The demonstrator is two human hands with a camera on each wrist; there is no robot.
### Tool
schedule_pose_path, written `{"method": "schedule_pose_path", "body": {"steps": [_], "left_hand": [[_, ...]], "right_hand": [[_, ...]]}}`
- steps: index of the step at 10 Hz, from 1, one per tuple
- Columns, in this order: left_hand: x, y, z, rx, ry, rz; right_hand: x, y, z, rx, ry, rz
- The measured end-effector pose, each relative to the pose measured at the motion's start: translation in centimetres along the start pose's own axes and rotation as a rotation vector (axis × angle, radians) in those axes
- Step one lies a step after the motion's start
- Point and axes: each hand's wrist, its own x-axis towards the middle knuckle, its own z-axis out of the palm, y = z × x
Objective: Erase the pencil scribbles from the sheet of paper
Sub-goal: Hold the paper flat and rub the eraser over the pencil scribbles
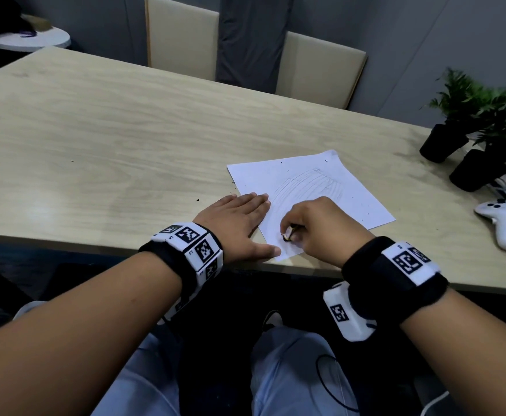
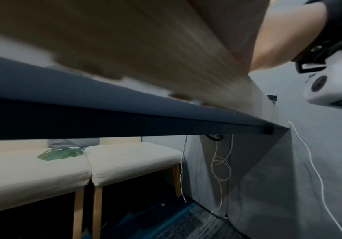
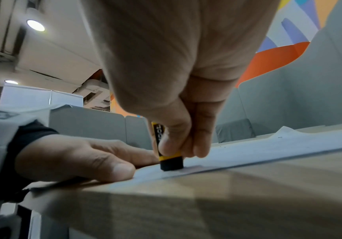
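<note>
faint scribbles (image 1: 311,187) under right hand (image 1: 314,223)

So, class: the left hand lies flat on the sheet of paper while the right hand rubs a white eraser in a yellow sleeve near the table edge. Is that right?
Not quite. The eraser is black, not white, as the right wrist view shows. The rest holds: the left hand lies flat on the sheet of paper, and the right hand rubs near the table edge.

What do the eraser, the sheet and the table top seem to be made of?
Eraser: matte black rubber-like tip in a glossy yellow printed sleeve, probably card or plastic. Sheet of paper: thin white paper, far corner curling. Table: pale wood-grain, faint sheen, possibly laminate.
</note>
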Motion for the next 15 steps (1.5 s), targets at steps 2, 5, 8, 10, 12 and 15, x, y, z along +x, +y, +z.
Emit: {"method": "schedule_pose_path", "body": {"steps": [2,5,8,10,12,15], "left_hand": [[-0.1,0.1,-0.2,0.005,-0.007,-0.003],[-0.1,0.1,-0.1,0.007,-0.008,-0.004],[0.0,0.0,0.3,0.007,-0.005,-0.019],[0.4,0.0,0.8,0.021,-0.003,-0.053],[0.4,0.0,0.6,0.029,-0.005,-0.047],[0.5,0.1,0.5,0.011,0.005,-0.040]], "right_hand": [[-1.9,0.5,-0.8,-0.053,-0.082,-0.014],[-2.0,0.1,0.5,-0.036,-0.019,-0.087],[-0.7,0.9,-1.6,0.091,0.085,0.017],[2.8,-0.6,-0.6,0.069,0.057,0.032],[0.8,0.2,-0.3,-0.051,-0.017,0.000],[3.5,-0.7,-0.9,0.010,0.054,0.012]]}}
